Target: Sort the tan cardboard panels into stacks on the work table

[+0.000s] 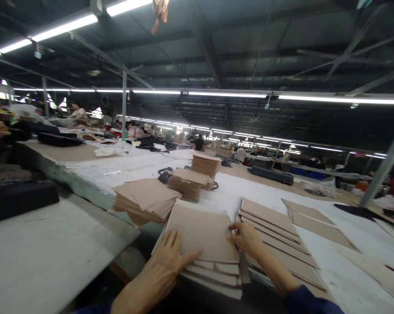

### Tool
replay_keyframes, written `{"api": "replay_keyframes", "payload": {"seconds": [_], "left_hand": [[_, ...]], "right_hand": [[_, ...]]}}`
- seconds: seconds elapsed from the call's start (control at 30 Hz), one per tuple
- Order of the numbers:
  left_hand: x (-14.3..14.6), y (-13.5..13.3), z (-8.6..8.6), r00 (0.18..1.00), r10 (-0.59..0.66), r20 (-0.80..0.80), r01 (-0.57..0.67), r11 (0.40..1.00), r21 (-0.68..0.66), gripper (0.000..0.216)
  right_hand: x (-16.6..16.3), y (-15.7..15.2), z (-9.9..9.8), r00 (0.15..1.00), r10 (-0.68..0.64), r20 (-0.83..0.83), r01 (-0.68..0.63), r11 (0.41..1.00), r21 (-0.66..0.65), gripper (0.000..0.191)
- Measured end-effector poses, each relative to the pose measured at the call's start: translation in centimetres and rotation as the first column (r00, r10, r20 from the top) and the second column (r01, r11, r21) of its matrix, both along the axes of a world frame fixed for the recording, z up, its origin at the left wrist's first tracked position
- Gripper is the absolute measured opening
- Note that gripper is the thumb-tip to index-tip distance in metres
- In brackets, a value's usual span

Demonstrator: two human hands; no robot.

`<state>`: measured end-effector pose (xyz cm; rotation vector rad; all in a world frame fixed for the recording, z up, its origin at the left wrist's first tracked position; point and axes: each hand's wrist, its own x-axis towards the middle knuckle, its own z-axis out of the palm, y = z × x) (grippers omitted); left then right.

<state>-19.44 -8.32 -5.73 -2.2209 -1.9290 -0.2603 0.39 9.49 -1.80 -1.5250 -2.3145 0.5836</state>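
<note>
A stack of tan cardboard pieces (203,231) lies at the near edge of a long white-covered table (255,192). My left hand (170,257) rests flat on the stack's left part, fingers stretched out. My right hand (245,237) is at the stack's right edge, its fingers curled onto the top piece. Just right of it, several tan pieces (272,224) lie fanned out in an overlapping row.
Other stacks of tan pieces (144,198) (187,182) (206,165) stand farther back, with black straps behind them. Single pieces (317,226) lie at right. A grey table (46,253) with a black slab (20,198) is at left. Other people work far off.
</note>
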Motion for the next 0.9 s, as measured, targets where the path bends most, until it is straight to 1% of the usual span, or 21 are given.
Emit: {"api": "replay_keyframes", "payload": {"seconds": [0.07,0.13,0.2,0.23,0.3,0.37,0.43,0.53,0.6,0.67,0.73,0.83,0.9], "left_hand": [[0.9,0.2,0.1,1.0,0.006,0.002,-0.006,0.999,-0.038,0.085],[1.6,0.7,-0.1,0.998,-0.051,0.019,0.052,0.998,-0.047,0.075],[2.2,1.2,-0.5,0.993,-0.114,0.028,0.115,0.993,-0.025,0.07],[2.5,1.4,-0.6,0.992,-0.124,0.029,0.125,0.992,-0.01,0.07],[3.0,1.5,-0.5,0.994,-0.103,0.026,0.103,0.995,0.0,0.073],[3.4,1.4,0.0,0.996,-0.081,0.023,0.082,0.996,-0.024,0.077],[3.7,1.1,0.4,0.997,-0.071,0.019,0.072,0.996,-0.055,0.08],[3.8,0.9,0.4,0.998,-0.06,0.012,0.061,0.997,-0.052,0.083],[3.8,1.1,0.1,0.999,-0.054,0.003,0.054,0.998,-0.039,0.086],[3.7,1.4,-0.1,0.999,-0.05,-0.013,0.049,0.997,-0.057,0.089],[3.7,1.6,-0.2,0.999,-0.045,-0.026,0.043,0.996,-0.077,0.093],[3.6,2.1,-0.5,0.998,-0.042,-0.037,0.039,0.996,-0.079,0.092],[3.3,2.5,-1.2,0.997,-0.044,-0.059,0.041,0.998,-0.045,0.091]], "right_hand": [[-0.2,-0.1,0.3,1.0,-0.005,0.0,0.005,1.0,-0.026,0.034],[-0.3,-0.2,0.6,1.0,-0.004,0.005,0.004,0.999,-0.045,0.032],[-0.3,-0.1,0.7,1.0,0.007,0.02,-0.006,0.999,-0.052,0.029],[-0.3,-0.1,0.8,0.999,0.015,0.031,-0.013,0.999,-0.051,0.028],[-0.4,0.1,0.7,0.998,0.033,0.06,-0.031,0.999,-0.041,0.029],[-0.4,0.1,0.7,0.994,0.043,0.1,-0.042,0.999,-0.018,0.03],[-0.5,-0.1,0.9,0.988,0.039,0.147,-0.045,0.998,0.034,0.029],[-0.6,-0.4,1.9,0.977,0.006,0.214,-0.037,0.989,0.14,0.029],[-0.5,0.1,2.8,0.971,-0.028,0.239,-0.015,0.984,0.176,0.034],[-0.2,1.2,3.4,0.974,-0.039,0.222,0.0,0.984,0.176,0.036],[0.1,2.7,3.3,0.987,-0.016,0.162,-0.013,0.984,0.178,0.037],[-0.2,4.8,2.0,0.998,0.004,0.059,-0.016,0.978,0.207,0.04],[-0.9,5.9,1.0,1.0,-0.011,0.007,0.01,0.981,0.193,0.042]]}}
